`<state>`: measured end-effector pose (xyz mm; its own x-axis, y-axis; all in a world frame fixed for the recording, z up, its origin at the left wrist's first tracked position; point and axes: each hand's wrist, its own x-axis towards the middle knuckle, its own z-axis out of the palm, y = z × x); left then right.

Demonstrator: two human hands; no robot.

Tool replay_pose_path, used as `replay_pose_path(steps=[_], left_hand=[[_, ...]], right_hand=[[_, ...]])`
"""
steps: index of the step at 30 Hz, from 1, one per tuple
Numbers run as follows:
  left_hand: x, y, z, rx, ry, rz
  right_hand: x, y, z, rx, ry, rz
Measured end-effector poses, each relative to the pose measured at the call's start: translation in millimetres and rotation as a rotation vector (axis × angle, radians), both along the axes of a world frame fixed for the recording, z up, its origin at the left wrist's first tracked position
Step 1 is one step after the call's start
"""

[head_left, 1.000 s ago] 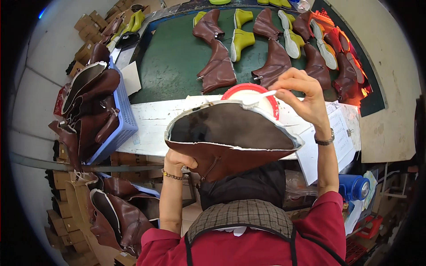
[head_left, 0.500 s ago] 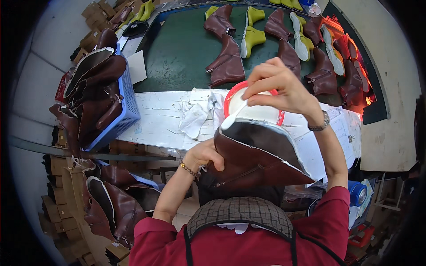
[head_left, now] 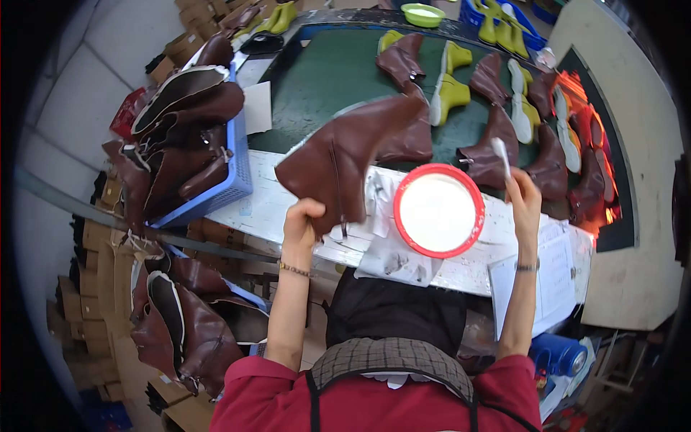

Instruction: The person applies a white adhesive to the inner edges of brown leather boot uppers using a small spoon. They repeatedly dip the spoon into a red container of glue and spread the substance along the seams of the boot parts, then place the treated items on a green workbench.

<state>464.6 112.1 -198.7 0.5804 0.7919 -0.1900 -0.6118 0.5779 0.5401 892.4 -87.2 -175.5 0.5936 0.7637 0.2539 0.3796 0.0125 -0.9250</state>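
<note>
My left hand [head_left: 304,222] grips a brown leather boot upper [head_left: 338,155] near its zipper and holds it raised over the front of the work surface. A pale, whitish edge runs along one side of the upper. In my right hand [head_left: 524,198], fingers closed, is a small white brush [head_left: 501,155] with its coated tip pointing up. Between the two hands sits a red-rimmed tub [head_left: 398,214] filled with white liquid. A stained white cloth [head_left: 403,261] lies beside the tub, at the bench's front edge.
Brown boot uppers and yellow-green shoe lasts [head_left: 452,93] stand on a green belt [head_left: 309,79] beyond the white bench [head_left: 263,209]. A blue basket [head_left: 241,162] heaped with uppers is at left. Papers [head_left: 540,281] lie at right, above a blue cylinder [head_left: 561,356]. A red glow lights the far right.
The boot upper has swung up and away from me in my left hand. My right hand has pulled the brush off its edge and moved right, uncovering the tub.
</note>
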Motion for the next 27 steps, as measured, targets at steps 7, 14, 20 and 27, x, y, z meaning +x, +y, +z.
replay_pose_path(steps=[7,14,20,27], left_hand=[[8.6,129.7,-48.5,-0.032,0.113,0.173],[60.5,212.9,-85.4,-0.142,0.182,0.268],[118.5,311.7,-126.7,-0.227,0.028,0.223],[200.6,365.6,-122.4,0.050,0.272,0.448]], right_hand=[[-46.9,-42.9,-96.0,0.052,0.445,-0.222],[-52.0,-43.8,-105.9,0.072,0.404,-0.303],[-56.6,-42.2,-101.1,0.038,0.386,-0.326],[-62.3,-34.7,-91.4,-0.002,0.349,-0.361]])
